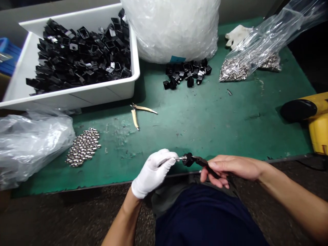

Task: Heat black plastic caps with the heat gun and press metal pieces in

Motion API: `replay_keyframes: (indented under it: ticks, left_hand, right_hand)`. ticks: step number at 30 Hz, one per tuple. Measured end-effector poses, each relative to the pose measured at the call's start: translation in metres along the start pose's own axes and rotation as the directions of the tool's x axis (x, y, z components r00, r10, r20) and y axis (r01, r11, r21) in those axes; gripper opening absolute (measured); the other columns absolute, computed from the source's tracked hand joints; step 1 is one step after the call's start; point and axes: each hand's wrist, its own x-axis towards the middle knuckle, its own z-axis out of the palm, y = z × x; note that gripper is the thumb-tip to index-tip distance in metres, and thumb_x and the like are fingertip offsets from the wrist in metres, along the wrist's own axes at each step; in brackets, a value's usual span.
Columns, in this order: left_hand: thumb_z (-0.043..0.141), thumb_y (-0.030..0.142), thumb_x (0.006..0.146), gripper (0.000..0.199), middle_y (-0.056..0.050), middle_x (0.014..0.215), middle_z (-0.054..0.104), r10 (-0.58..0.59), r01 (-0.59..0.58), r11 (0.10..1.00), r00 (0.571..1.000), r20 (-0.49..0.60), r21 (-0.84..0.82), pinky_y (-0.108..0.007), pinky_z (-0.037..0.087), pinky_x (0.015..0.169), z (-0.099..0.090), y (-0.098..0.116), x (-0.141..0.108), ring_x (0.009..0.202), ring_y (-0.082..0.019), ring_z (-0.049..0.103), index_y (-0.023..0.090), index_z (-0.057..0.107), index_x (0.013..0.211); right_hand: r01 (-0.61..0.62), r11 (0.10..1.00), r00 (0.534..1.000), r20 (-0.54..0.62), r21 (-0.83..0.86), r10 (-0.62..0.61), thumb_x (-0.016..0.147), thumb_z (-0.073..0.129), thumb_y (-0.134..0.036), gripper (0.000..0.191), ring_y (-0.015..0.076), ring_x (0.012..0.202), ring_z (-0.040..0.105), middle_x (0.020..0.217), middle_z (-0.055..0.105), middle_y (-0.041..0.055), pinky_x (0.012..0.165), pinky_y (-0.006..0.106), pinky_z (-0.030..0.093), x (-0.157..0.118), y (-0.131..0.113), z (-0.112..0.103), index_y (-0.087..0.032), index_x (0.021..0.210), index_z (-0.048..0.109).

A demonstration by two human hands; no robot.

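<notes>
My left hand (156, 171), in a white glove, pinches a thin silvery metal part (180, 158) at the table's front edge. The metal part meets a small black piece (188, 159) between my two hands. My bare right hand (217, 171) is wrapped round a dark hand tool (205, 164), and the tool's tip reaches the right side of the black piece. How the tip grips the piece is too small to tell.
Pliers (137, 112) lie open on the green table (205, 119). A white bin (102, 94) of black parts, a large plastic bag (174, 30), loose black parts (189, 73), metal pieces (83, 147), bagged fittings (234, 70) and a yellow tool (319, 126) surround it.
</notes>
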Motion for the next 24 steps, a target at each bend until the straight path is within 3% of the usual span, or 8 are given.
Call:
replay_keyframes:
  ticks: [9, 14, 18, 24]
  left_hand:
    - [0.054, 0.024, 0.097, 0.019, -0.002, 0.077, 0.066, 0.025, -0.025, 1.0, 0.999, 0.04, -0.017, -0.024, 0.046, 0.07, -0.001, 0.001, 0.003, 0.069, -0.012, 0.057, 0.018, 0.069, 0.087]
    - [0.057, 0.028, 0.096, 0.02, -0.004, 0.081, 0.071, -0.092, 0.086, 0.994, 0.993, -0.076, -0.073, -0.024, 0.05, 0.073, 0.014, 0.001, 0.002, 0.073, -0.014, 0.063, 0.018, 0.072, 0.088]
    - [0.057, 0.037, 0.095, 0.026, -0.006, 0.094, 0.076, -0.283, 0.226, 0.947, 0.922, -0.264, -0.228, -0.028, 0.054, 0.083, 0.029, 0.003, 0.003, 0.087, -0.018, 0.069, 0.017, 0.074, 0.094]
    - [0.058, 0.046, 0.094, 0.033, -0.005, 0.083, 0.073, -0.409, 0.288, 0.88, 0.863, -0.296, -0.378, -0.025, 0.052, 0.065, 0.035, 0.002, 0.003, 0.075, -0.016, 0.065, 0.017, 0.073, 0.095]
  right_hand:
    - [-0.043, 0.996, 0.999, 0.01, 0.083, 0.043, 0.101, 0.042, -0.056, 0.055, 0.0094, 0.051, 0.051, 0.067, 0.058, 0.0015, 0.049, 0.022, 0.037, 0.0, 0.009, -0.003, -0.01, 0.108, 0.072]
    - [-0.001, 0.989, 0.996, -0.083, 0.149, 0.013, 0.101, 0.041, -0.057, 0.055, 0.0081, 0.045, 0.041, 0.058, 0.049, -0.0032, 0.046, 0.022, 0.037, 0.002, 0.004, 0.005, -0.01, 0.098, 0.07]
    - [0.046, 0.983, 0.985, -0.174, 0.177, -0.015, 0.1, 0.041, -0.059, 0.055, 0.012, 0.061, 0.056, 0.078, 0.064, 0.0045, 0.059, 0.025, 0.046, 0.01, -0.008, 0.014, -0.012, 0.11, 0.068]
    - [0.058, 0.997, 0.96, -0.271, -0.056, -0.071, 0.101, 0.04, -0.06, 0.054, 0.0146, 0.074, 0.058, 0.093, 0.066, 0.0058, 0.071, 0.029, 0.046, 0.009, -0.019, 0.019, -0.015, 0.117, 0.066]
